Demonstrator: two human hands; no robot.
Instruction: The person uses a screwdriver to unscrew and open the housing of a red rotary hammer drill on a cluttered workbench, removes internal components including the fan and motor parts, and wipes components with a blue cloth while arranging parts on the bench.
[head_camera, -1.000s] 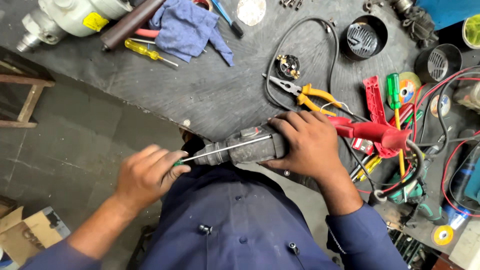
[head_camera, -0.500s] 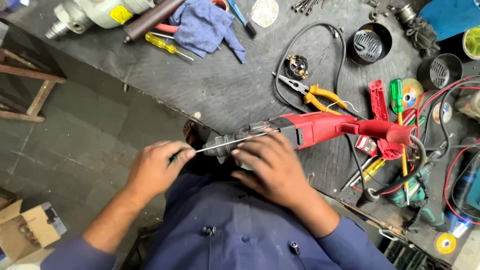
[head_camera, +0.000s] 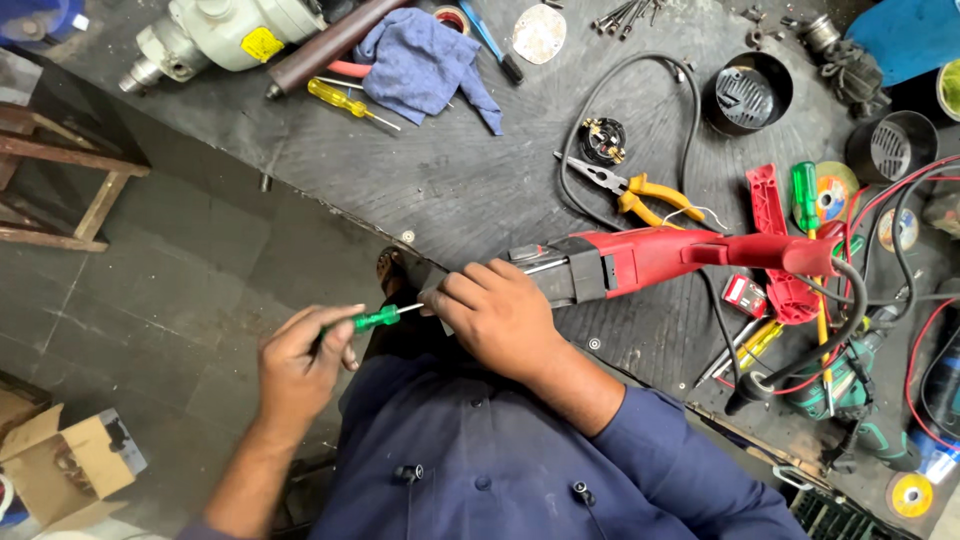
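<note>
Red power tool (head_camera: 650, 262) sits mid-frame on the dark surface (head_camera: 450, 180), right hand (head_camera: 500, 320) fingers clamped on its nose; left hand (head_camera: 300, 365) fingers pinch the green screwdriver (head_camera: 375, 319), best kept straight on the screw

A dark, scuffed tabletop (head_camera: 470, 190) is running diagonally across the scene, filling the far and right parts. Below it on the left, a floor of grey stone tiles (head_camera: 170, 300) is lying in even, soft light. A wooden stool frame (head_camera: 60, 165) is standing at the far left, and an open cardboard box (head_camera: 70, 465) is sitting on the floor at the near left corner.
</note>
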